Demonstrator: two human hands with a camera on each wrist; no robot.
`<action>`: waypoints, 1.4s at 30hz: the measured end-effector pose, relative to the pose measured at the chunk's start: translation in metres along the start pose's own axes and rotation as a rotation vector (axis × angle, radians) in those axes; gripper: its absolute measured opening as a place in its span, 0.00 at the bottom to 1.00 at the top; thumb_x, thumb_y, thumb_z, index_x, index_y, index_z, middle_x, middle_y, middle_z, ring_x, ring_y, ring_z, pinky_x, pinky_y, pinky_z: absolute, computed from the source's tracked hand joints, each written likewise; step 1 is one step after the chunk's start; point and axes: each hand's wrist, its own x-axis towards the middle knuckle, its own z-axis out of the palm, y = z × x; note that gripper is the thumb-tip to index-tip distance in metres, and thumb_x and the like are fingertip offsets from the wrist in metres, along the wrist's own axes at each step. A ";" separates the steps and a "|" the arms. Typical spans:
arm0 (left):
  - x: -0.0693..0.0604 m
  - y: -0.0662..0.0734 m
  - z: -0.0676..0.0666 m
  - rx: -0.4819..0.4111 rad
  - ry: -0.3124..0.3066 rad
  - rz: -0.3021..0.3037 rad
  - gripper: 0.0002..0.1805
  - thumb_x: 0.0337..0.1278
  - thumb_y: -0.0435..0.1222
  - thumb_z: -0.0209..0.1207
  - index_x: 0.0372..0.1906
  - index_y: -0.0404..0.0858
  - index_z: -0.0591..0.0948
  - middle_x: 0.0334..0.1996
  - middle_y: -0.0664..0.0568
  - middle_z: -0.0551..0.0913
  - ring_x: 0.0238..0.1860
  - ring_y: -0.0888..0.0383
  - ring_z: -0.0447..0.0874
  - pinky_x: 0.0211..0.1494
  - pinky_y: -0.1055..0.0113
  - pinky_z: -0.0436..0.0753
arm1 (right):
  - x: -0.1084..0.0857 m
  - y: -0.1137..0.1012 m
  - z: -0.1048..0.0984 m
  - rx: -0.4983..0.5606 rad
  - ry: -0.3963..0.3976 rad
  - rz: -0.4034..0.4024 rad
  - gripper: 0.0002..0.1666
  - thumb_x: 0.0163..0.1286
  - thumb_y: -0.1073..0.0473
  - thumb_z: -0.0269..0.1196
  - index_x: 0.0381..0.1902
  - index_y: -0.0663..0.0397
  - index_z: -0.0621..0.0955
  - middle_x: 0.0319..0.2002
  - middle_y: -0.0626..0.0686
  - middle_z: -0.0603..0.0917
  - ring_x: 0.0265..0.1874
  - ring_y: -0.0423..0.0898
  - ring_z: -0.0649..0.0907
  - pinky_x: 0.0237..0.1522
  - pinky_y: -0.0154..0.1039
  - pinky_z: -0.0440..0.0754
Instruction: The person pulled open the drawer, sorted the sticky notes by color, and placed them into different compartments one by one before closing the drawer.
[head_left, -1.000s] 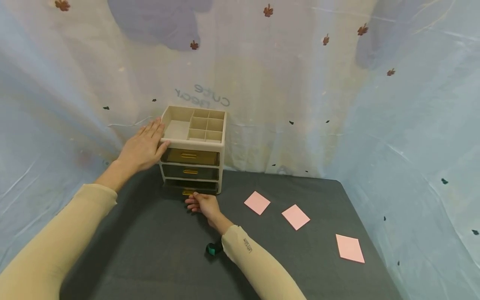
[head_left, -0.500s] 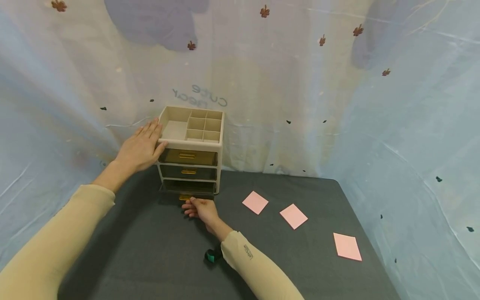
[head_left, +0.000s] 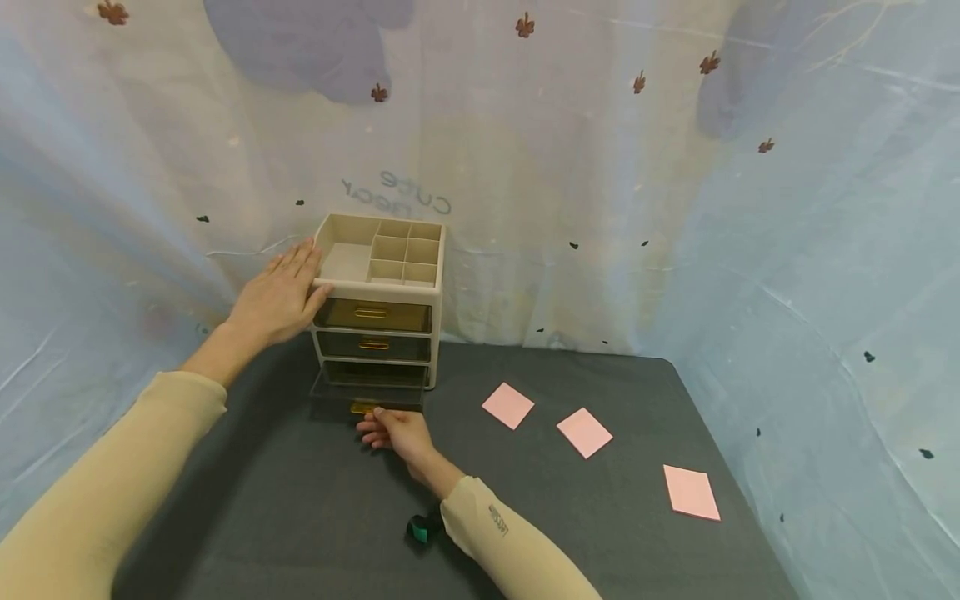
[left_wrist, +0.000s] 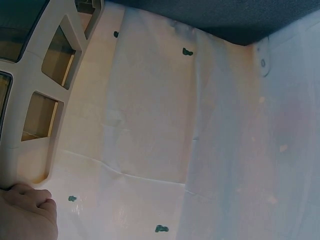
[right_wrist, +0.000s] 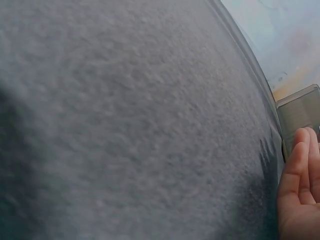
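Note:
A cream desktop organizer (head_left: 382, 289) with a divided open top stands against the back curtain. Its two upper drawers are pushed in, while the smoky see-through bottom drawer (head_left: 330, 406) is pulled partway out. My right hand (head_left: 407, 434) pinches the gold handle (head_left: 362, 407) of that bottom drawer; the fingertips partly hide the handle. On the organizer's upper left side rests my left hand (head_left: 276, 293), fingers extended along the rim and thumb at the front corner. The left wrist view shows the organizer's side wall (left_wrist: 30, 65) with cutouts above the hand.
Three pink square pads of paper, the nearest one (head_left: 508, 406) beside the organizer, lie across the right part of the dark grey table (head_left: 300, 517). A black strap with a green patch (head_left: 420, 529) is by the right sleeve. Curtains hang behind and at both sides.
The bottom drawer has slid farther out toward me, with my right hand moving back along with its handle. My left hand has stayed on the organizer. The head view has shifted slightly.

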 end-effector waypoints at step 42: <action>-0.001 0.000 0.000 -0.025 0.008 0.006 0.42 0.85 0.55 0.33 0.83 0.27 0.45 0.83 0.34 0.38 0.83 0.35 0.39 0.84 0.41 0.43 | -0.032 0.012 -0.002 0.017 -0.065 -0.022 0.22 0.80 0.52 0.60 0.52 0.67 0.88 0.43 0.61 0.91 0.38 0.50 0.92 0.40 0.37 0.90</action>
